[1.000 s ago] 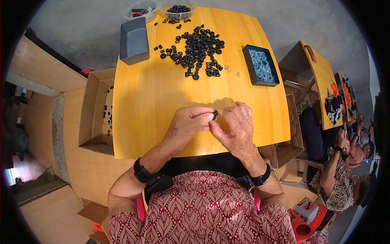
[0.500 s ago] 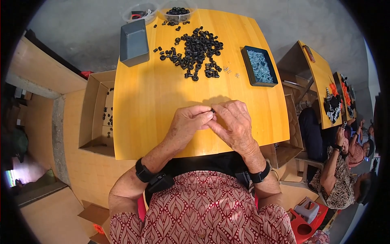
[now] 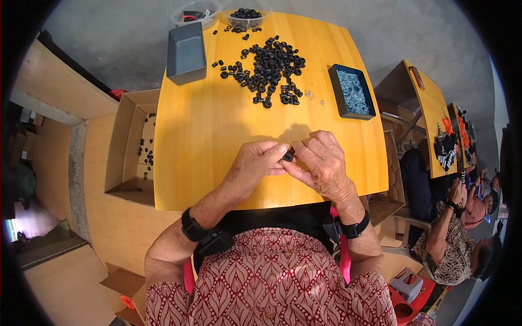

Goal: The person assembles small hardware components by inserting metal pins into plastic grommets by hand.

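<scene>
Over the near part of the yellow wooden table (image 3: 217, 119), my two hands meet at a small round black part (image 3: 289, 155). The fingertips of my left hand (image 3: 256, 163) pinch it from the left. My right hand (image 3: 319, 165) closes on it from the other side, thumb below and fingers bent above. Anything else between the fingertips is hidden. Beyond my hands lies a loose pile of small black ring-shaped and cylindrical parts (image 3: 272, 65). A few tiny clear or silvery bits (image 3: 310, 95) lie to the right of that pile.
A black tray of small pale-blue pieces (image 3: 337, 87) sits at the right, an empty grey bin (image 3: 186, 73) at the back left. Two clear bowls, one with black parts (image 3: 246, 13), stand at the back. A cardboard box (image 3: 122, 157) is left of the table. People work at tables (image 3: 427, 108) on the right.
The small black part shows more plainly between my fingertips now. My right hand has shifted slightly right, its fingers more bent. The table appears slightly shifted in view.
</scene>
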Tool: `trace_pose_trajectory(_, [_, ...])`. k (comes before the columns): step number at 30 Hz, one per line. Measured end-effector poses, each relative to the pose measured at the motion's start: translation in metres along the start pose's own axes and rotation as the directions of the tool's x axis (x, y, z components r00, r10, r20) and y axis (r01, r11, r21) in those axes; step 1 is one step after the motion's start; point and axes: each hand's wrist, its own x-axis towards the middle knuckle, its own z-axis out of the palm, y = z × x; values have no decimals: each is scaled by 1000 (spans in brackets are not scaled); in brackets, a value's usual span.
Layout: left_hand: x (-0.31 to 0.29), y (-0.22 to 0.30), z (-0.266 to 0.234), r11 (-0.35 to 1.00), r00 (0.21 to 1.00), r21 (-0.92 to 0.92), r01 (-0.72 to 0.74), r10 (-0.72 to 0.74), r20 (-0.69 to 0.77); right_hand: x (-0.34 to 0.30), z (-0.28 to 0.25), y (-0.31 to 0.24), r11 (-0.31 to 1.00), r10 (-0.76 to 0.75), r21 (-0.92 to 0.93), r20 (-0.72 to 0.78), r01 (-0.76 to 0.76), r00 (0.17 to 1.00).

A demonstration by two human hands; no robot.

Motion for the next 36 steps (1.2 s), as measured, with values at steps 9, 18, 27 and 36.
trace_pose_trajectory(9, [2, 2, -3, 997, 999, 74, -3, 5, -32, 2, 7, 6, 998, -53, -40, -47, 51, 997])
trace_pose_trajectory(18, [1, 32, -24, 748, 702, 554, -365, 612, -364, -7, -24, 20, 996, 92, -2, -9, -92, 996])
trace_pose_trajectory(27, [7, 27, -60, 756, 724, 578, -306, 579, -375, 3, -57, 43, 988, 153, -1, 5, -153, 988])
trace_pose_trajectory(36, [6, 38, -80, 836, 796, 477, -271, 474, -378, 24, -138, 145, 885, 431, 7, -392, -465, 813])
